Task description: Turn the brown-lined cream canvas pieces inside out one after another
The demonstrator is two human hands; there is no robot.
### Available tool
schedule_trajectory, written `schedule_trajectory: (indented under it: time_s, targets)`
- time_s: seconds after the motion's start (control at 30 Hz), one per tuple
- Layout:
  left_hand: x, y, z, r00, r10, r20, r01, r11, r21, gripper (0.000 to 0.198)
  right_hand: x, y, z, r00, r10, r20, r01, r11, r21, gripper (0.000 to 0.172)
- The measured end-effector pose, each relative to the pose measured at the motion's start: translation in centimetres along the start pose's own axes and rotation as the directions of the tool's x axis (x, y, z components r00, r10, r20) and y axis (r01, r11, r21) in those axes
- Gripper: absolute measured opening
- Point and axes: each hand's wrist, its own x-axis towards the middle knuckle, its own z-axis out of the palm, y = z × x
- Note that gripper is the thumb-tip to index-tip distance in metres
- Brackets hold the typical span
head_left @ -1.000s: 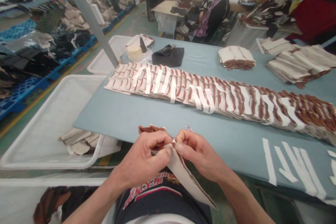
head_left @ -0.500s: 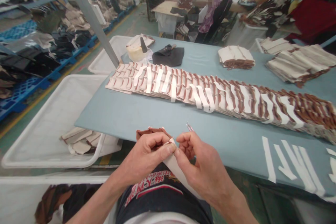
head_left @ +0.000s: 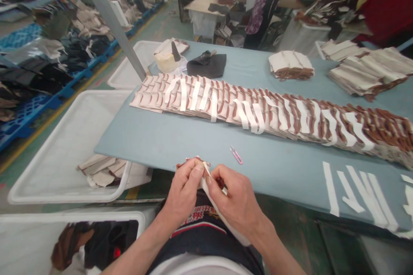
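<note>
One pale, brown-edged piece [head_left: 207, 190], held at the near edge of the blue table [head_left: 145, 137]. Left hand [head_left: 184, 185]: thumb and fingers pinching its upper end. Right hand [head_left: 237, 195]: thumb pressed against it, fingers curled, also gripping. Pink-handled snips [head_left: 238, 157] lie just beyond. Farther back, a long overlapping row [head_left: 222, 101] of similar pieces; loose white strips [head_left: 329, 187] toward the person's right
</note>
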Motion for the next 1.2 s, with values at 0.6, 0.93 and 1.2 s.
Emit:
schedule_trajectory:
  time_s: [0.6,0.93,1.2]
  targets:
    - [-0.5,2.6,-2.3,0.976,0.067,0.206,-0.125,0.951,0.283,0.03,-0.6,-0.2,-0.4,0.986,-0.134,-0.098,0.143,0.985,0.093,0.026]
    - [0.5,1.8,-1.4,0.982,0.059,0.18,-0.11,0.95,0.291,0.027,-0.6,1.2,-1.0,0.949,0.273,0.155,-0.307,0.912,0.274,0.024]
    - [1.9,0.8,-1.0,0.979,-0.006,0.205,-0.017,0.994,0.111,0.033,-0.8,2.2,-0.2,0.879,0.358,0.316,-0.478,0.665,0.574,0.038]
